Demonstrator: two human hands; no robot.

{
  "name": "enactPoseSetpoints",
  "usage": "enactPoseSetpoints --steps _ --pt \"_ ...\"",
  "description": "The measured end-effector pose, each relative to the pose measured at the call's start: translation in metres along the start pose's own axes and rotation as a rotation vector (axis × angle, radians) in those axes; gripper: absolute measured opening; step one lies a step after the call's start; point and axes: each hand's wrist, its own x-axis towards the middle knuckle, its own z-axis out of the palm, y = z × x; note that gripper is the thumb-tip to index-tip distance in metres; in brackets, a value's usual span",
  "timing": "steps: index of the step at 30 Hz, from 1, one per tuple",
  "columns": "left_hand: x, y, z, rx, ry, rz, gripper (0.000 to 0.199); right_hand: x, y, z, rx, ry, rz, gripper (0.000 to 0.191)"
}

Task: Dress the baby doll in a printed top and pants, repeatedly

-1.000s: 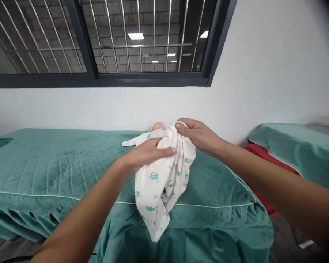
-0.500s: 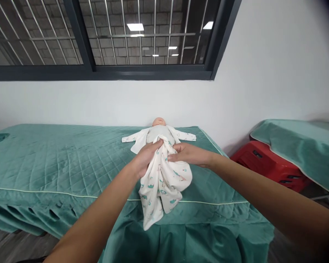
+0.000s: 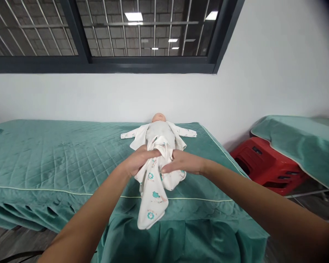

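A baby doll [image 3: 159, 130] lies on its back on the green bed, its head towards the wall. An open white printed jacket [image 3: 138, 138] is on it, with both sleeves spread out sideways. White baby pants [image 3: 152, 204] with a teal animal print are bunched at the doll's lower end, and one leg hangs towards me. My left hand [image 3: 141, 159] grips the bunched cloth from the left. From the right, my right hand [image 3: 179, 162] pinches it with thumb and fingers. The doll's legs are hidden behind the cloth and my hands.
The quilted green bed cover [image 3: 57, 157] spreads far to the left, with a face hole at its far left end. Red plastic stools [image 3: 265, 164] stand at the right under another green-covered bed [image 3: 304, 142]. A white wall [image 3: 98, 96] and barred window rise behind.
Both hands have moved slightly down, and the pants' waist is gathered more tightly. One pants leg now hangs in front, while the other is bunched under my right hand. The view has tilted slightly down.
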Motion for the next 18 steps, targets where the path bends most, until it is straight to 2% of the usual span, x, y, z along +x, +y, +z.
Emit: enactPoseSetpoints --steps 3,6,8,10,12,14,16,18 --pt "-0.003 0.003 -0.005 0.002 -0.055 -0.03 0.05 0.007 0.003 0.002 -0.027 0.086 -0.003 0.048" --pt "-0.01 0.006 -0.008 0.017 -0.184 -0.084 0.051 0.014 0.0 -0.001 0.211 0.258 -0.11 0.042" --pt "-0.014 0.006 -0.009 0.063 -0.258 -0.132 0.055 0.015 -0.002 -0.003 0.359 0.3 -0.185 0.04" --pt "-0.013 0.004 -0.008 0.058 -0.246 -0.127 0.059 0.012 -0.002 -0.002 0.411 0.317 -0.19 0.041" --pt "-0.009 0.0 -0.006 -0.012 -0.146 -0.075 0.056 0.007 0.001 0.001 0.37 0.291 -0.111 0.042" --pt "-0.004 -0.005 -0.003 -0.086 -0.05 -0.029 0.052 0.001 0.006 0.004 0.279 0.172 -0.017 0.043" --pt "0.001 -0.012 0.001 -0.12 -0.009 -0.017 0.051 -0.003 0.01 0.008 0.186 0.011 0.022 0.048" --pt "0.002 -0.018 0.004 -0.128 0.003 -0.032 0.051 -0.005 0.013 0.009 0.133 -0.035 -0.007 0.051"
